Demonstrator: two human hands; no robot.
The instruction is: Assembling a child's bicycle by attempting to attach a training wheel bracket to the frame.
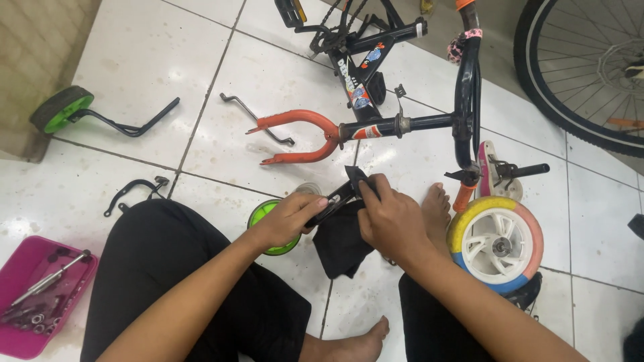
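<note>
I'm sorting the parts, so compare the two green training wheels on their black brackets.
The green training wheel by the wall lies free on the tiles, untouched, its whole black bracket showing. The green training wheel at the knees is half hidden under the left hand, its bracket gripped with a black cloth by the right hand. Both share green hubs.

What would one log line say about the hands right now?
left hand: holds black bracket | right hand: rubs it with black cloth | green wheel: under left hand | place: white tiled floor

Black bracket, tilted, wrapped in black cloth
</note>
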